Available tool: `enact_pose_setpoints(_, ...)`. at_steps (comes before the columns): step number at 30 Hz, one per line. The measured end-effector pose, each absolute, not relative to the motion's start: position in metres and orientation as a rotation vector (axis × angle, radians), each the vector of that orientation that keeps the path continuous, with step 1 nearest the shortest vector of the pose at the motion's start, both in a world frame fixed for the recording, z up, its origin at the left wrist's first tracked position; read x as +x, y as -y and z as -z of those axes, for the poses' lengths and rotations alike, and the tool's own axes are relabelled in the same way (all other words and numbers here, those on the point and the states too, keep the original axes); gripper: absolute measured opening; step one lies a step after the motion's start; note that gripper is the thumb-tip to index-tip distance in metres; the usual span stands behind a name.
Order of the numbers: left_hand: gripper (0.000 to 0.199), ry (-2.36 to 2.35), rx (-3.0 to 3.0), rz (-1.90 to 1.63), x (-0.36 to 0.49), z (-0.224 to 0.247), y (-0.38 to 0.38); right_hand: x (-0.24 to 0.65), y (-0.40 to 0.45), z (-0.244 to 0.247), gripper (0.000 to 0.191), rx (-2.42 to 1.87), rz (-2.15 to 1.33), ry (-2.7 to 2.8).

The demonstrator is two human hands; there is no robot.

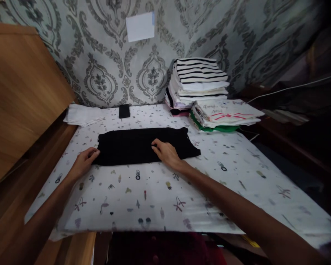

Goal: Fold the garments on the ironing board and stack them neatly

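Note:
A black folded garment [127, 147] lies flat as a long strip across the patterned white sheet [154, 206]. At its left end, my left hand [84, 160] is closed, thumb and fingers pinching the edge of the cloth. My right hand [167, 152] is on the garment right of its middle, fingers curled and the thumb close to the index finger, gripping the fabric. What lies beneath the right fingertips is hidden. To the right of that hand, the garment tapers into a pointed corner.
Behind on the right stand a tall stack of folded clothes [200, 81] and a lower folded pile [226, 114]. White folded cloths [84, 115] and a small black flat object [124, 111] lie at the back left. Wooden furniture [24, 88] borders the left side.

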State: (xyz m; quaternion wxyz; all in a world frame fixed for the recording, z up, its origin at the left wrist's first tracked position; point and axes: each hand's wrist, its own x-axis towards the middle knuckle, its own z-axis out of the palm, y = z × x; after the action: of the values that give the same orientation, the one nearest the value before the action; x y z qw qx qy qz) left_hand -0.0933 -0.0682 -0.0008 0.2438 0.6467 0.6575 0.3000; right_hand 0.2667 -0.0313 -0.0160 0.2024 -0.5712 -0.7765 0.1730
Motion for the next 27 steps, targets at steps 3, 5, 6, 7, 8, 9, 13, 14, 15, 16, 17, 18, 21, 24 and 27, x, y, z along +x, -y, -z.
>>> enact_pose_setpoints(3, 0.050, -1.796, 1.805, -0.797, -0.092, 0.001, 0.079, 0.274, 0.036, 0.016, 0.022, -1.588, -0.431, 2.180)
enact_pose_setpoints(5, 0.057, -1.822, 1.817, -0.771, -0.094, 0.002, 0.083, 0.282, 0.040, 0.015, 0.025, -1.578, -0.403, 2.186)
enact_pose_setpoints(6, 0.058, -1.841, 1.825, -0.769, -0.096, 0.003, 0.083, 0.287, 0.042, 0.015, 0.026, -1.569, -0.390, 2.189)
enact_pose_setpoints(7, 0.056, -1.852, 1.831, -0.780, -0.098, 0.004, 0.082, 0.293, 0.045, 0.015, 0.027, -1.556, -0.379, 2.192)
enact_pose_setpoints(8, 0.052, -1.853, 1.831, -0.801, -0.100, 0.006, 0.081, 0.299, 0.047, 0.015, 0.028, -1.544, -0.371, 2.196)
enact_pose_setpoints(9, 0.048, -1.845, 1.820, -0.828, -0.102, 0.007, 0.079, 0.305, 0.049, 0.015, 0.030, -1.536, -0.369, 2.202)
enact_pose_setpoints(13, 0.043, -1.839, 1.724, -0.901, -0.107, 0.011, 0.072, 0.331, 0.057, 0.018, 0.034, -1.551, -0.359, 2.196)
enact_pose_setpoints(14, 0.043, -1.865, 1.718, -0.912, -0.106, 0.012, 0.072, 0.336, 0.059, 0.020, 0.035, -1.552, -0.356, 2.187)
enact_pose_setpoints(15, 0.042, -1.898, 1.726, -0.919, -0.105, 0.012, 0.072, 0.341, 0.060, 0.021, 0.036, -1.548, -0.357, 2.176)
enact_pose_setpoints(16, 0.041, -1.936, 1.747, -0.915, -0.104, 0.012, 0.073, 0.345, 0.061, 0.024, 0.036, -1.538, -0.362, 2.165)
enact_pose_setpoints(17, 0.039, -1.976, 1.777, -0.896, -0.103, 0.011, 0.074, 0.349, 0.062, 0.026, 0.036, -1.523, -0.371, 2.153)
enact_pose_setpoints(18, 0.038, -2.020, 1.809, -0.865, -0.101, 0.011, 0.075, 0.351, 0.063, 0.028, 0.034, -1.507, -0.376, 2.140)
enact_pose_setpoints(21, 0.037, -2.159, 1.904, -0.728, -0.097, 0.012, 0.078, 0.355, 0.064, 0.034, 0.028, -1.460, -0.370, 2.100)
enact_pose_setpoints(24, 0.034, -2.266, 1.957, -0.648, -0.095, 0.015, 0.078, 0.356, 0.064, 0.036, 0.026, -1.431, -0.388, 2.085)
enact_pose_setpoints(27, 0.032, -2.307, 1.998, -0.663, -0.093, 0.018, 0.077, 0.357, 0.065, 0.036, 0.027, -1.421, -0.412, 2.087)
